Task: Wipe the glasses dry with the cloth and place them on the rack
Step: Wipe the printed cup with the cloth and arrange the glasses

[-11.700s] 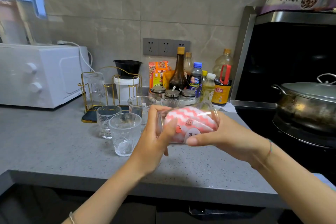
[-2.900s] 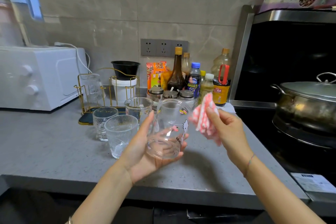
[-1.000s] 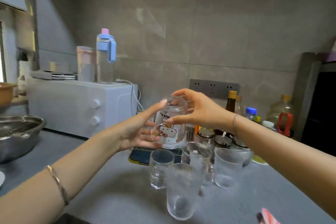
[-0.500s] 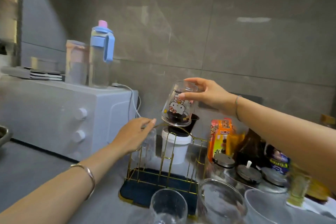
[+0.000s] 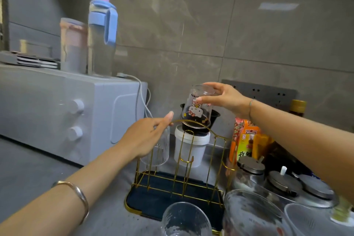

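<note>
Right hand (image 5: 224,99) grips inverted cartoon glass (image 5: 197,113) by base, just above rack (image 5: 172,195); left hand (image 5: 145,138), fingers straight, at rack top.

A white oven (image 5: 57,113) stands on the counter (image 5: 38,174) at the left, with a blue bottle (image 5: 100,44) and a pink cup (image 5: 72,44) on top. A black bowl (image 5: 214,118) sits on a white tub (image 5: 189,149). Packets (image 5: 247,143) and metal-lidded jars (image 5: 251,166) are at the right.
</note>
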A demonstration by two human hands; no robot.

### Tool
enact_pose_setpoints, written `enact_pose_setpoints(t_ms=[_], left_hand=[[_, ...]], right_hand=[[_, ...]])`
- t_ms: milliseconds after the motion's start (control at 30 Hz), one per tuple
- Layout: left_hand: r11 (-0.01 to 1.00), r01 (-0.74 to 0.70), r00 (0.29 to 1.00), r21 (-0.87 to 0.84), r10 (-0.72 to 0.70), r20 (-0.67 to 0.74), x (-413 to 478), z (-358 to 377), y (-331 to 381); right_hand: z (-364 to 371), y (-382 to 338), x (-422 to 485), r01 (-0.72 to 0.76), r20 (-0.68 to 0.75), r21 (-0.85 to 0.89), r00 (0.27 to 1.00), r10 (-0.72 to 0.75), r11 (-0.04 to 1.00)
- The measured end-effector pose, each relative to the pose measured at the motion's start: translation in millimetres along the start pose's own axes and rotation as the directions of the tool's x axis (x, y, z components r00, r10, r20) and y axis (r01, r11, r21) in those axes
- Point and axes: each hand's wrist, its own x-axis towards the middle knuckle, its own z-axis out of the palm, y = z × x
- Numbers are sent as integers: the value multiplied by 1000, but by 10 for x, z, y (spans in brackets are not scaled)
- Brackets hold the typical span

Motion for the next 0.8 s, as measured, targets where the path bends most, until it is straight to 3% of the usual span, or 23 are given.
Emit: enact_pose_setpoints(t_ms=[200,533,800], left_hand=[[1000,-5,1000,-2,5,21,-13,-13,25],[998,-41,999,46,40,34,-51,-42,12],[994,-45,998,98,40,57,-8,-18,-29]], right_hand=[[-35,-73,-70,15,60,8,998,-16,1000],[273,408,-83,-197,267,60,948,174,979],[382,487,-18,-175,385,50,912,143,983]])
